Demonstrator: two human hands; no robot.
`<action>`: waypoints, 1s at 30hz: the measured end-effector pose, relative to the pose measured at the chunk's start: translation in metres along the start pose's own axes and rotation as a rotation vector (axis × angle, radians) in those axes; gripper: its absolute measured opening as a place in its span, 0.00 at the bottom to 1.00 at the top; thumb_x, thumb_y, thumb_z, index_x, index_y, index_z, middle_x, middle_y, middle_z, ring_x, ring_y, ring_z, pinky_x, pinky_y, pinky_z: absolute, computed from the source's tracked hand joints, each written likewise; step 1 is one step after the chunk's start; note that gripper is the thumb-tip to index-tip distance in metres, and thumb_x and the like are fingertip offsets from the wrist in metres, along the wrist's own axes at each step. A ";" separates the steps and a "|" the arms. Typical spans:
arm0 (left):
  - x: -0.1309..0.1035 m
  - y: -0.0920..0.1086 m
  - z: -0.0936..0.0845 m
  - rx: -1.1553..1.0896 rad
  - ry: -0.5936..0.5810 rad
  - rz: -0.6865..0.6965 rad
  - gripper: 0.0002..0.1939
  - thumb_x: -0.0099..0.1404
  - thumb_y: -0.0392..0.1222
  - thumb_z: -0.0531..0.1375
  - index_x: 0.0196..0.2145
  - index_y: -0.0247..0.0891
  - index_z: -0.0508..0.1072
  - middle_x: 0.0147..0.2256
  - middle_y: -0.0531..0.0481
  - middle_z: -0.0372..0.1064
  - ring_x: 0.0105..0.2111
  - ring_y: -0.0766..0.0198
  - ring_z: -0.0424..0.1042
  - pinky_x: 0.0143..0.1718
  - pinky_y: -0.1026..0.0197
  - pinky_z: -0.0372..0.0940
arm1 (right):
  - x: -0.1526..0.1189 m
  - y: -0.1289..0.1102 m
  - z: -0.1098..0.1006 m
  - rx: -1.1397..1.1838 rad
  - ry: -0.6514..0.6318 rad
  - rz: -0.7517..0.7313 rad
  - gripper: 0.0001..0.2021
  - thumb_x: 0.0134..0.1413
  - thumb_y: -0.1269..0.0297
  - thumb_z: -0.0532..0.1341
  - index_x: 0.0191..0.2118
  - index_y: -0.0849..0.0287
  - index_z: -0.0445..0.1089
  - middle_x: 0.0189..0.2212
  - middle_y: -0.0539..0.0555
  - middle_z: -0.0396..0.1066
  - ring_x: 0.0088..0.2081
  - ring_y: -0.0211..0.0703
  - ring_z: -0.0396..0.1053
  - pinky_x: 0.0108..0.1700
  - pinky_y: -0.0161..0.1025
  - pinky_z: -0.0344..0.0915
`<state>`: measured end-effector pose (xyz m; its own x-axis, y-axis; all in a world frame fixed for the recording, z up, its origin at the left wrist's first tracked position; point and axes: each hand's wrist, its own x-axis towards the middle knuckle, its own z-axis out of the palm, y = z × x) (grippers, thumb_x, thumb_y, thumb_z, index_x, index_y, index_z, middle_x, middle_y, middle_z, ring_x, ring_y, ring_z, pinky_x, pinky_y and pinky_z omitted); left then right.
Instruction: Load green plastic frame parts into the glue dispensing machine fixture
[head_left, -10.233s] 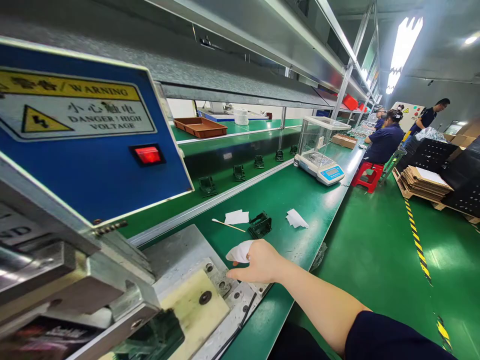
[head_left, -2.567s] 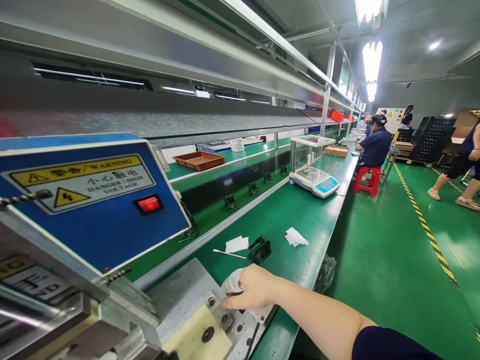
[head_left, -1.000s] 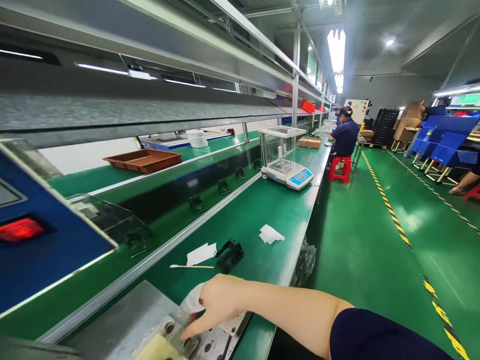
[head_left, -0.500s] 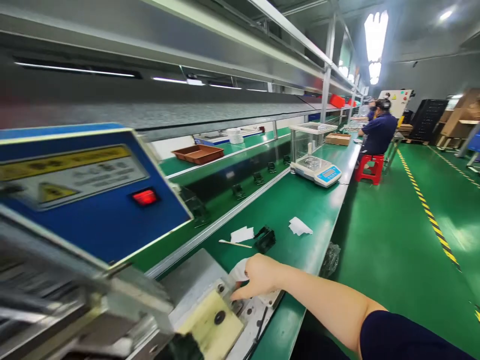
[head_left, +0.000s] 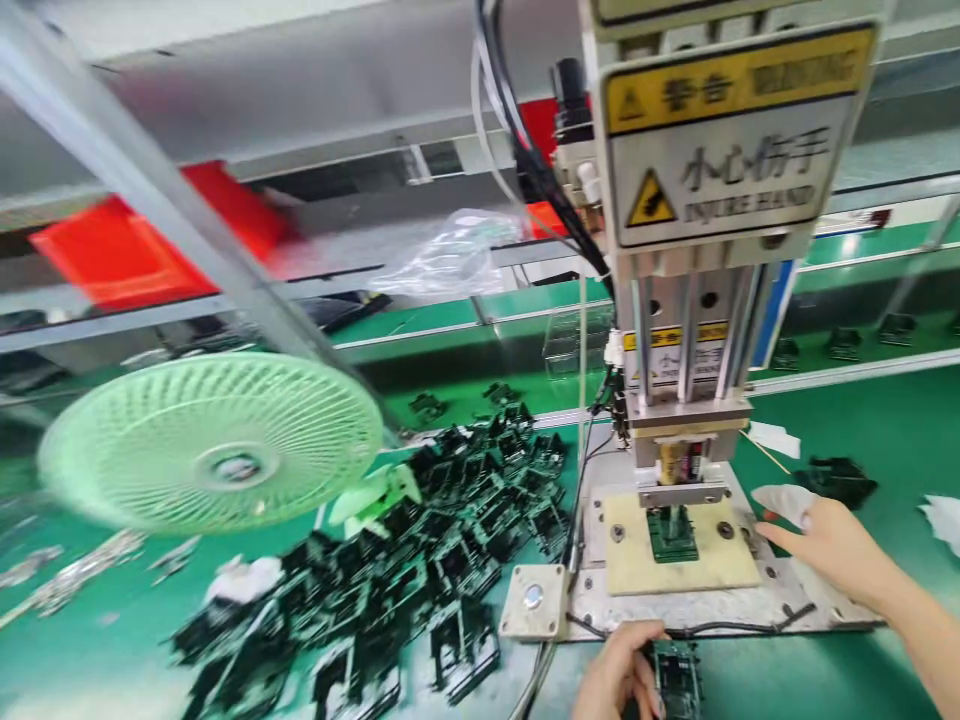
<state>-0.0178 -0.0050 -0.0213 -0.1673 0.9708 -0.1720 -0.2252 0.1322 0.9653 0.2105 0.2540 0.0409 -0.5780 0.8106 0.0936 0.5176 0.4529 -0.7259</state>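
Note:
My left hand (head_left: 621, 672) is closed around a black plastic part (head_left: 677, 682) at the front edge of the press, near the bottom of the view. My right hand (head_left: 829, 540) is beside the press base on the right, with a white covering on a finger. Its thumb and forefinger are apart, and nothing shows between them. Between my hands stands the press (head_left: 679, 420), with warning signs on it. Another black part (head_left: 673, 535) sits on its pale yellow block (head_left: 622, 570), under the press head. A square metal box with a round button (head_left: 533, 598) lies left of the block.
A heap of black plastic parts (head_left: 457, 540) covers the bench to the left. A green fan (head_left: 217, 440) stands beyond it. Right of the press lie a black part (head_left: 836, 482), a cotton swab (head_left: 769, 455) and white scraps (head_left: 776, 440). Cables run along the press base.
My view has swung left, from along the bench to the front of the press. My left hand has come into view with a black plastic part. My right hand is still beside the press base.

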 end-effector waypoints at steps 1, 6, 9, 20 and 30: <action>0.002 -0.001 0.000 0.001 -0.011 0.009 0.43 0.47 0.70 0.71 0.55 0.43 0.75 0.49 0.42 0.71 0.27 0.70 0.72 0.27 0.67 0.68 | 0.000 0.003 0.001 -0.032 0.016 0.017 0.18 0.53 0.47 0.60 0.41 0.54 0.76 0.36 0.53 0.78 0.38 0.55 0.75 0.39 0.46 0.68; 0.006 -0.009 0.004 0.071 -0.013 0.034 0.43 0.50 0.71 0.68 0.54 0.39 0.73 0.49 0.39 0.68 0.26 0.70 0.70 0.26 0.66 0.67 | -0.002 0.004 -0.001 -0.110 0.042 0.029 0.18 0.52 0.45 0.59 0.37 0.53 0.76 0.35 0.53 0.78 0.38 0.56 0.76 0.38 0.46 0.71; 0.002 -0.005 0.007 0.177 -0.015 0.118 0.47 0.44 0.62 0.75 0.57 0.38 0.70 0.44 0.41 0.68 0.26 0.69 0.67 0.25 0.65 0.64 | 0.000 -0.001 -0.004 -0.122 0.015 0.034 0.18 0.51 0.45 0.59 0.37 0.53 0.76 0.35 0.53 0.79 0.39 0.57 0.76 0.39 0.46 0.72; -0.016 0.035 0.016 0.354 -0.013 0.051 0.36 0.56 0.43 0.71 0.60 0.38 0.65 0.36 0.50 0.65 0.32 0.62 0.67 0.39 0.57 0.63 | 0.001 -0.021 -0.014 -0.133 -0.036 0.053 0.18 0.49 0.47 0.58 0.36 0.54 0.75 0.35 0.55 0.79 0.39 0.57 0.77 0.39 0.46 0.71; -0.017 0.036 0.016 0.344 -0.023 0.029 0.36 0.56 0.42 0.70 0.60 0.37 0.64 0.37 0.49 0.65 0.32 0.62 0.66 0.40 0.56 0.63 | -0.001 -0.018 -0.013 -0.072 -0.020 0.095 0.20 0.49 0.47 0.61 0.42 0.55 0.77 0.36 0.55 0.79 0.41 0.58 0.77 0.44 0.46 0.73</action>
<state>-0.0081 -0.0134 0.0194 -0.1467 0.9787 -0.1433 0.1168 0.1610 0.9800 0.2099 0.2500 0.0621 -0.5360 0.8441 0.0129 0.6142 0.4003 -0.6801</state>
